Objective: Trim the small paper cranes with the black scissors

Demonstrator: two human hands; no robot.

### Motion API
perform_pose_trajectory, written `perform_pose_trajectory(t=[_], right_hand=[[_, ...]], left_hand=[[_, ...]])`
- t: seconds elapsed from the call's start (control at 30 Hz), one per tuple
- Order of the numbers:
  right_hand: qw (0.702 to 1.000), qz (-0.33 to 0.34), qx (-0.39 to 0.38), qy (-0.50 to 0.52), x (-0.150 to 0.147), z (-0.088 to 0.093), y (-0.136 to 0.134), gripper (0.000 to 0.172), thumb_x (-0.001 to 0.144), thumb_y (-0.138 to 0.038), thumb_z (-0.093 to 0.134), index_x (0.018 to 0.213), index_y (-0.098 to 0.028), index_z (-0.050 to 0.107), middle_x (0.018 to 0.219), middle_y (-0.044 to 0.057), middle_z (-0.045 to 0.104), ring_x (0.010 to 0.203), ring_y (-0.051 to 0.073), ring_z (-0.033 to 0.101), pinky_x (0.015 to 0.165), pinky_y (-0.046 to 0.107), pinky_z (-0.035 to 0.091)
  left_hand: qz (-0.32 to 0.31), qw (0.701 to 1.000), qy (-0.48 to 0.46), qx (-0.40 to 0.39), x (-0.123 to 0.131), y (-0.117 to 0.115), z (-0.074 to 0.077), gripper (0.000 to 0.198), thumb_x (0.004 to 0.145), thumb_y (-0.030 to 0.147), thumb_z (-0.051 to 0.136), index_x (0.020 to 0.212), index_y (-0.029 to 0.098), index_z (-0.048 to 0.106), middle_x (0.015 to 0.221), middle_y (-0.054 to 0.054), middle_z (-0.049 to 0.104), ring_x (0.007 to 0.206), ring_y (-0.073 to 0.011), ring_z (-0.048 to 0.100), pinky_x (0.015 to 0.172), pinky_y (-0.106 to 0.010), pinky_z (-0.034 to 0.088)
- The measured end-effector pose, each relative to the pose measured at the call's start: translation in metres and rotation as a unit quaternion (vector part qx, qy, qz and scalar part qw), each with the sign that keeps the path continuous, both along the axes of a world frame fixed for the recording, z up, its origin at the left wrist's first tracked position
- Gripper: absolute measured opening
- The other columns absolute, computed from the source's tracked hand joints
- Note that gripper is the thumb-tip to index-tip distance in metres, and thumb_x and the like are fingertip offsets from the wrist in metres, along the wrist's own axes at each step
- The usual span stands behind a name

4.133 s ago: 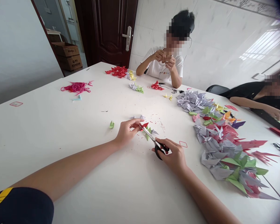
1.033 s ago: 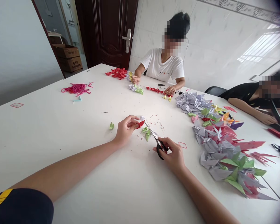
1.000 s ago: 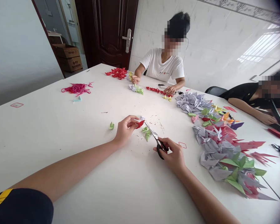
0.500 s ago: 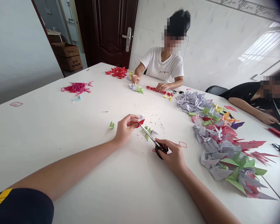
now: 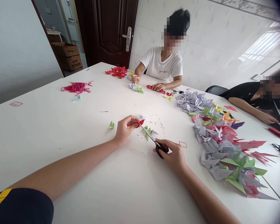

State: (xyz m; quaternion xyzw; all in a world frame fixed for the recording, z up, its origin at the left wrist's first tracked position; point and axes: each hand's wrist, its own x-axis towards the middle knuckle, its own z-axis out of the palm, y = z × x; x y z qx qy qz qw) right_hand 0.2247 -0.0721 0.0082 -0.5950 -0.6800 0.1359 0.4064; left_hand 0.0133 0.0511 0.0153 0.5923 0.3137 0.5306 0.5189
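Note:
Between the thumb and fingers of my left hand (image 5: 126,129) is a small red paper crane (image 5: 141,122), partly hidden by the fingertips. My right hand (image 5: 175,154) grips black-handled scissors (image 5: 150,135), with fingers in the handle loops. The blade tips touch or nearly touch the red paper; at this size I cannot tell whether they bite into it. Just beneath the blades lie a green folded paper piece (image 5: 147,134) and a pale grey one. Another green folded paper piece (image 5: 111,125) rests left of my left hand. Tiny red clippings are scattered around.
Folded cranes form a large pile (image 5: 219,149) along the right. A pink string bundle (image 5: 77,87) lies at the left back, near red cranes (image 5: 118,72). Across the table (image 5: 88,193), a person in white (image 5: 163,65) handles strung red cranes; another person in black (image 5: 245,93) sits at right.
The scissor blades have closed slightly at the red paper, while my hands stay almost in place. Across the table, the person's hand has shifted left over the red string of cranes.

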Motion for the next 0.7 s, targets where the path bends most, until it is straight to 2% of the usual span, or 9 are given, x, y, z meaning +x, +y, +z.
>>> perform_pose_trajectory(t=[0.13,0.4,0.53,0.7], right_hand=[[1.000,0.000,-0.003,0.000,0.0008,0.0002,0.0001,0.030,0.075,-0.015,0.058,0.100,-0.020,0.074,0.072,0.000,0.072,0.058,0.014,0.062,0.058,0.026,0.054],[1.000,-0.017,-0.020,0.006,-0.0048,0.0050,-0.0028,0.025,0.077,-0.018,0.060,0.098,-0.020,0.074,0.067,-0.001,0.069,0.062,0.017,0.071,0.055,0.025,0.052],[0.999,-0.032,0.016,-0.020,-0.0070,0.0034,-0.0028,0.027,0.077,-0.016,0.059,0.099,-0.021,0.073,0.069,-0.001,0.073,0.059,0.014,0.068,0.056,0.024,0.053],[0.992,-0.032,0.077,-0.097,-0.0067,-0.0019,-0.0027,0.030,0.082,-0.013,0.055,0.105,-0.022,0.072,0.080,0.001,0.078,0.062,0.014,0.069,0.056,0.024,0.051]], left_hand=[[0.002,1.000,0.005,0.005,0.0000,0.0012,-0.0011,0.008,0.079,0.025,0.070,0.080,0.018,0.070,0.083,-0.003,0.071,0.084,-0.0179,0.069,0.082,-0.035,0.058],[0.016,1.000,0.001,0.006,0.0008,0.0008,-0.0037,0.010,0.078,0.028,0.071,0.078,0.017,0.071,0.081,-0.004,0.072,0.083,-0.0187,0.070,0.082,-0.036,0.058],[0.020,1.000,0.001,-0.004,0.0020,-0.0006,-0.0021,0.011,0.077,0.028,0.072,0.076,0.017,0.071,0.081,-0.005,0.073,0.082,-0.0193,0.070,0.082,-0.036,0.058],[0.019,1.000,0.002,-0.013,0.0030,-0.0029,-0.0004,0.010,0.078,0.027,0.071,0.076,0.018,0.071,0.082,-0.004,0.072,0.084,-0.0194,0.070,0.085,-0.038,0.058]])
